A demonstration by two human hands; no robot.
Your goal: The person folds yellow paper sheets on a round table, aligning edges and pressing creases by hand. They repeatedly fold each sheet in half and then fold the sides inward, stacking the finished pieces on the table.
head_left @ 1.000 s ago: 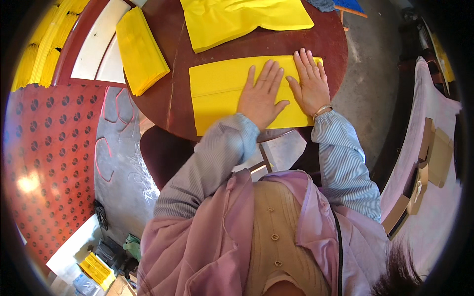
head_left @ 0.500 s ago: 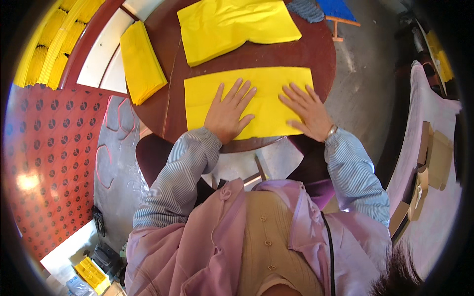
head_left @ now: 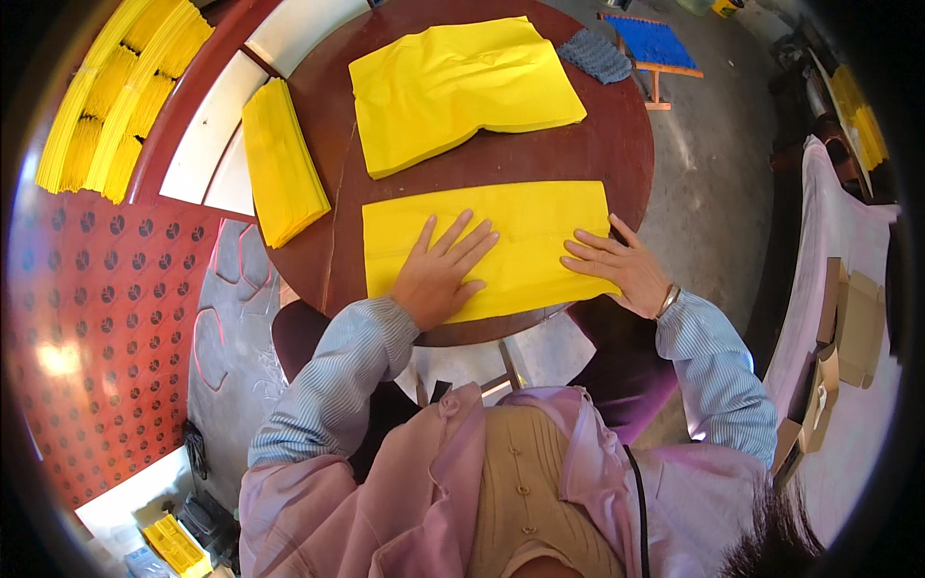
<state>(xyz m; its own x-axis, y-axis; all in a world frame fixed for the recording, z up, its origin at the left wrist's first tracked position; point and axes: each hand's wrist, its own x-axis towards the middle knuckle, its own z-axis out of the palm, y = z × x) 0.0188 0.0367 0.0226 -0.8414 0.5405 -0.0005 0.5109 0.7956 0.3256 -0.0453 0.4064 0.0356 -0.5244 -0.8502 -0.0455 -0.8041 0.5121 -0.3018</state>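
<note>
A yellow sheet of paper (head_left: 530,217) lies near the front edge of a round brown table (head_left: 501,159). My left hand (head_left: 438,268) rests on its left half, palm down with the fingers spread. Over the sheet's right edge is my right hand (head_left: 621,268), fingers stretched out to the left and the thumb side by the near right corner. Neither hand grips anything. Behind this sheet sits a thick, wrinkled stack of yellow sheets (head_left: 462,91). To the left stands a narrow bundle of folded yellow paper (head_left: 281,159).
A grey-blue cloth (head_left: 594,56) lies at the table's far right edge, with a blue-topped folding stool (head_left: 658,45) beyond. More yellow bundles (head_left: 120,96) are stacked at far left. Opened cardboard boxes (head_left: 853,328) rest on a pale cloth at right.
My right hand has slid right to the sheet's edge. My left hand remains flat on the left half. The whole table appears lower in the picture as the view has shifted.
</note>
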